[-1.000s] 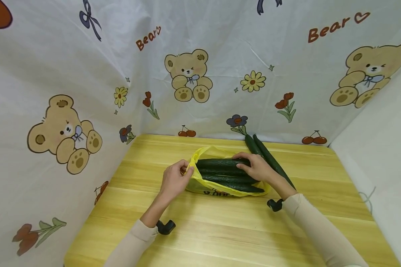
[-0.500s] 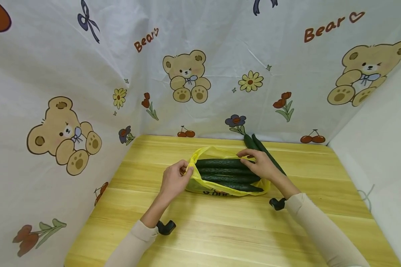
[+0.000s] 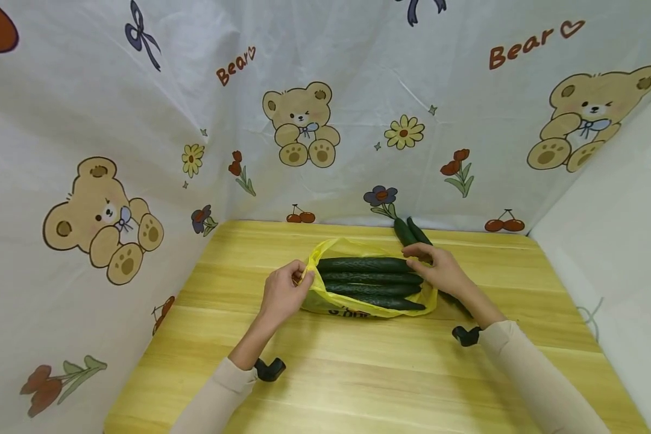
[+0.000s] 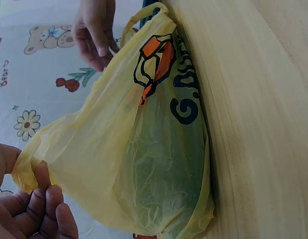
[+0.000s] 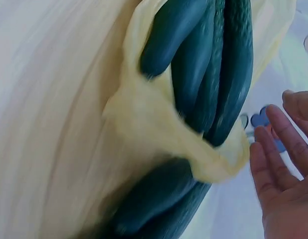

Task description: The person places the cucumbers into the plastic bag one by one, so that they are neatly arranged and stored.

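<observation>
A yellow plastic bag (image 3: pixel 320 304) lies on its side with its mouth facing up in the head view. Several dark green cucumbers (image 3: pixel 363 265) lie lengthwise inside. My left hand (image 3: pixel 285 292) pinches the bag's left edge between thumb and fingers; the left wrist view shows the plastic (image 4: pixel 94 144) pulled taut from that pinch. My right hand (image 3: pixel 443 272) hovers at the bag's right end with loosely bent fingers. In the right wrist view its fingers (image 5: pixel 288 144) hold nothing and stand apart from the cucumbers. Two more cucumbers (image 3: pixel 404 231) lie outside, behind the right hand, partly hidden by it.
The wooden tabletop (image 3: pixel 358 367) extends in front of the bag and to both sides. A white cloth printed with bears (image 3: pixel 304 193) hangs along the back and left. At right stands a plain white wall (image 3: pixel 618 241). Dark wrist-worn cameras (image 3: pixel 270 369) sit beneath both forearms.
My right hand has drawn back to the right, off the cucumbers in the bag, and now covers part of the two outside ones. The left hand keeps its pinch in place.
</observation>
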`<state>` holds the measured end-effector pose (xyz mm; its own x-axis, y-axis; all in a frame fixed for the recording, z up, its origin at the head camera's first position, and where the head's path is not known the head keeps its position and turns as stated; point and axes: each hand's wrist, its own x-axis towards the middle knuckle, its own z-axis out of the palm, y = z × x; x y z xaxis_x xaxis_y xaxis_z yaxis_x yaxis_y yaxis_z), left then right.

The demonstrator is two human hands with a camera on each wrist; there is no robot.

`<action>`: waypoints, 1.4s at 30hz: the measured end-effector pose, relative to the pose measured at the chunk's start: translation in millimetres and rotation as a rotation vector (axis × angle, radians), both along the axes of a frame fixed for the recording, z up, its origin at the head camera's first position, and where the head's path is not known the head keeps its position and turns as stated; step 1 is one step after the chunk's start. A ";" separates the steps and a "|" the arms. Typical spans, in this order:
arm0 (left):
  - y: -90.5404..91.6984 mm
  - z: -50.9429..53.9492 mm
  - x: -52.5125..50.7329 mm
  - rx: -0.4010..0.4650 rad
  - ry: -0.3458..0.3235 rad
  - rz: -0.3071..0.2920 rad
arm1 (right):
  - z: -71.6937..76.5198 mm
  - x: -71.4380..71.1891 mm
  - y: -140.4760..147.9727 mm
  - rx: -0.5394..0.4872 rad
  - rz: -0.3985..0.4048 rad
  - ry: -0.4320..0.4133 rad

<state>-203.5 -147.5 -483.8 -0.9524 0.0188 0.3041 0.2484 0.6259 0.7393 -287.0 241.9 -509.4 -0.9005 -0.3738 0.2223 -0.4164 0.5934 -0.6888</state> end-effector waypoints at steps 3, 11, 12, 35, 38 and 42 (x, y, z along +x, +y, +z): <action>-0.1 1.0 -1.0 -0.003 -0.006 0.002 | -2.8 4.3 17.1 0.018 -0.045 0.017; -1.1 -1.0 -0.3 -0.002 -0.026 0.009 | -16.4 20.3 64.6 0.053 -0.178 -0.005; -1.3 -1.7 0.0 -0.003 -0.030 0.010 | -18.2 22.8 69.5 0.057 -0.189 -0.018; 0.3 -6.3 2.0 0.002 -0.031 0.007 | -51.4 30.6 87.6 0.118 -0.292 -0.169; 0.2 -6.1 2.6 0.002 -0.028 0.006 | -51.0 31.2 88.5 0.117 -0.297 -0.161; 0.3 -6.2 2.9 0.002 -0.025 0.005 | -50.1 30.2 90.1 0.119 -0.303 -0.164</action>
